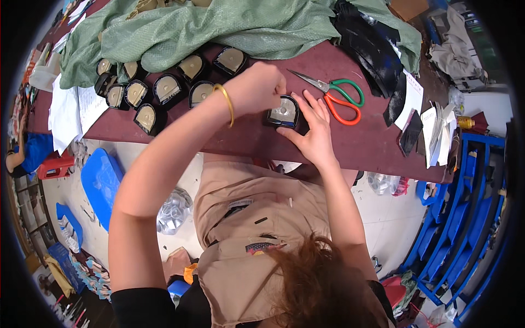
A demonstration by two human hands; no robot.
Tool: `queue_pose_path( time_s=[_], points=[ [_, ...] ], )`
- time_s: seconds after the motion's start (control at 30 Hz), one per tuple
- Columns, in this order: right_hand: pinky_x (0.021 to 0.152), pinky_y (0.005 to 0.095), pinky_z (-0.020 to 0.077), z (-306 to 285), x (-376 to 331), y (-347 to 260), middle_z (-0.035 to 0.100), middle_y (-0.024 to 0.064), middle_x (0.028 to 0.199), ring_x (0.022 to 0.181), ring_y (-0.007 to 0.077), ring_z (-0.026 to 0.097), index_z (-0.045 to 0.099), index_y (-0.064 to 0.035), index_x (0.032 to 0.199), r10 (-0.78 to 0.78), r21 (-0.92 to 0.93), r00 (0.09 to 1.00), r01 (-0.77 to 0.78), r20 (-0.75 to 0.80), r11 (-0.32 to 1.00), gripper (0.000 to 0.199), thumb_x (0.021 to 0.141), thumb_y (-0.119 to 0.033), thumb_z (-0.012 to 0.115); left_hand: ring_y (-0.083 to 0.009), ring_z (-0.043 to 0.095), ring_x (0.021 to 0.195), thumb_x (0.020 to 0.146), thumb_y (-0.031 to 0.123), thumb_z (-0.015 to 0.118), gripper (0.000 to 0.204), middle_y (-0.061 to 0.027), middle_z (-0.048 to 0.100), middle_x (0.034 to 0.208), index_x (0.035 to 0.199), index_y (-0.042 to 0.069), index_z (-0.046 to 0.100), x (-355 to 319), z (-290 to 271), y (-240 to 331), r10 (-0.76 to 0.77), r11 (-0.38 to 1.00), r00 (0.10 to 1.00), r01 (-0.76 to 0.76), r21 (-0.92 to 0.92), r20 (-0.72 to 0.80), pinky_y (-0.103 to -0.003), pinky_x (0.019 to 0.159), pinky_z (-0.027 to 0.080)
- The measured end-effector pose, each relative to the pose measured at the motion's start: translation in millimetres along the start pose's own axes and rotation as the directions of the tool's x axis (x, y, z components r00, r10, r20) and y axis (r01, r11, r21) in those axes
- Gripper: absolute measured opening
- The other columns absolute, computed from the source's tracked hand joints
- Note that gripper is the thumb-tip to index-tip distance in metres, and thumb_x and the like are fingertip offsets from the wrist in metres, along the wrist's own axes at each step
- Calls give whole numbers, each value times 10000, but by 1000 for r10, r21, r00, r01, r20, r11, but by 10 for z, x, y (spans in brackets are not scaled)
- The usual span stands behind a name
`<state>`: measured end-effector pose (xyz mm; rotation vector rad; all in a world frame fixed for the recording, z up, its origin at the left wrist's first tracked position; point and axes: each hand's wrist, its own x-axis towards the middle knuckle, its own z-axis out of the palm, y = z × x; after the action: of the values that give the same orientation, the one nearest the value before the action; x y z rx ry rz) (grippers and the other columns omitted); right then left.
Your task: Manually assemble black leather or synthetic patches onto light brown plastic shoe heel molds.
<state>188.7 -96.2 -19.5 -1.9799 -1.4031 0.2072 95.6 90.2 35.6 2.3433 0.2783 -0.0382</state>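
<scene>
A small black D-shaped piece (284, 112) with a shiny pale face lies on the dark red table (361, 147). My left hand (257, 87), with a gold bangle on its wrist, is closed into a fist and pinches the piece's upper left edge. My right hand (313, 128) cups the piece from the right and below, its fingers spread along the side. What the left fingertips hold besides the piece is hidden.
Several similar black pieces with beige faces (164, 90) lie in rows to the left. Scissors with green and orange handles (339, 95) lie just right of my hands. Green fabric (219, 27) and black cut parts (372, 44) cover the far side; papers (71, 109) hang at the left edge.
</scene>
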Motion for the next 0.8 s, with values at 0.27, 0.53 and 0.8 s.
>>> queue_pose_path(
  time_s=[0.27, 0.53, 0.8],
  points=[
    [1106, 453, 261, -98, 40, 16, 553, 140, 1293, 1305, 291, 416, 517, -56, 1301, -4, -20, 998, 5, 66, 1000, 716, 683, -276, 803, -240, 491, 1195, 749, -18, 625, 574, -157, 466, 1284, 1300, 16, 467, -525, 796, -142, -136, 891, 919, -49, -451, -370, -318, 945, 446],
    [702, 360, 503, -529, 950, -189, 645, 158, 841, 768, 291, 635, 648, 41, 888, -289, -39, 832, 348, 474, 937, 120, 825, -55, 615, -334, 443, 1228, 708, 224, 791, 746, -164, 512, 1269, 1335, 29, 438, -499, 823, -150, 0, 972, 895, -105, -212, -446, -411, 1043, 341],
    [510, 287, 494, -463, 829, -318, 525, 77, 751, 566, 121, 562, 457, -2, 1021, 224, 47, 706, -342, 672, 939, 282, 753, 44, 533, -314, 469, 1187, 699, 191, 779, 688, -134, 524, 1255, 1298, 55, 471, -576, 798, -69, -38, 984, 878, -51, -171, -478, -410, 975, 362]
  ],
)
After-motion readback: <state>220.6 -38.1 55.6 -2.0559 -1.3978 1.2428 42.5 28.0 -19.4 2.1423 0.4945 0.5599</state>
